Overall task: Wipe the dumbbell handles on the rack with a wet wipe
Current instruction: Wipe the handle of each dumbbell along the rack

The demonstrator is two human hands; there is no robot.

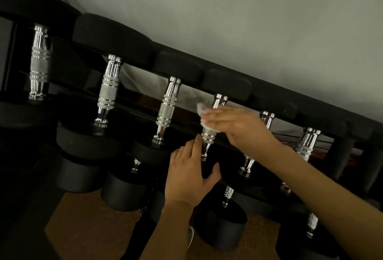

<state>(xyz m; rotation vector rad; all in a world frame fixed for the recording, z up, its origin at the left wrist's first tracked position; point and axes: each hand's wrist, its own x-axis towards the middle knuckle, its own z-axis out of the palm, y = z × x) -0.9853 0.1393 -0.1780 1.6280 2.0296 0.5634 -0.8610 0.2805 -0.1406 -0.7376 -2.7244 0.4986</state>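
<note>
The wipe [200,111], a small crumpled white sheet, lies against the fourth handle [208,136] from the left on the black rack [315,107]. The right hand [234,123], slightly blurred, presses it there with straight fingers. The handle is polished chrome, flared at both ends, with a ringed, knurled middle. Just below the wipe, the left hand [188,174] rests relaxed, fingertips touching the handle. A matte black rounded head [226,85] caps its top.

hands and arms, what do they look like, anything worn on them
The left hand and right hand are bare: no gloves, no rings that show. The left forearm and right forearm are bare to the picture's edge, no sleeves. A dark edge at the left wrist might be a strap; unclear.
</note>
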